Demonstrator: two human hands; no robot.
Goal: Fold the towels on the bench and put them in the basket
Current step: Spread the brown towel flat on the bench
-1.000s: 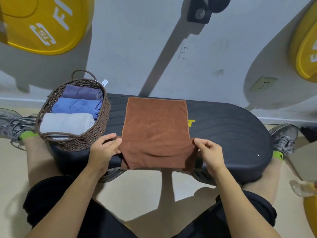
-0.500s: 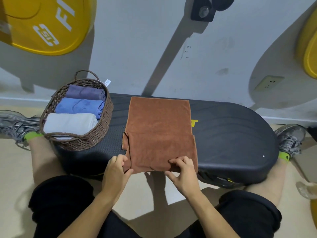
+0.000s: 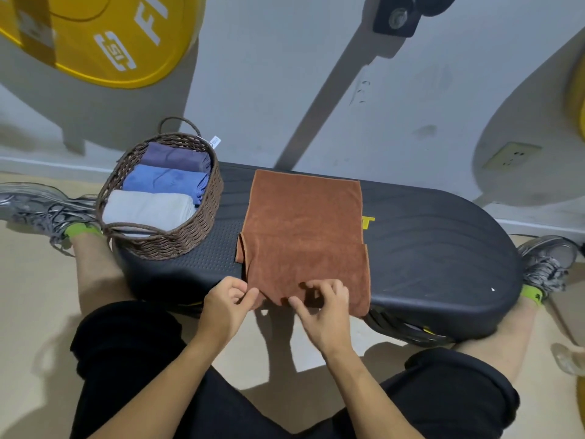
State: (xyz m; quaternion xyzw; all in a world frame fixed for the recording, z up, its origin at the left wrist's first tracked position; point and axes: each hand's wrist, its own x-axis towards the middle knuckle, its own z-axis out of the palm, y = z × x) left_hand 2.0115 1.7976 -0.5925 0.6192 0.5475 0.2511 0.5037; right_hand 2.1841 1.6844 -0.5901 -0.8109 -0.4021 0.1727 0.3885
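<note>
The wicker basket [image 3: 202, 223] sat on the left end of the black worktop [image 3: 427, 258], holding three folded towels in a row: a grey towel [image 3: 147, 210] nearest, a blue towel [image 3: 166, 182] in the middle and a purple towel [image 3: 172, 156] at the back. Just right of the basket, the brown towel [image 3: 304, 236] lay on the worktop, its near part doubled over. The left hand [image 3: 226, 307] pinched the towel's near left corner; the right hand [image 3: 323, 307] pinched the near edge toward the middle. Compared with half a second before, both hands sat at nearly the same spots, and the fold looked unchanged.
</note>
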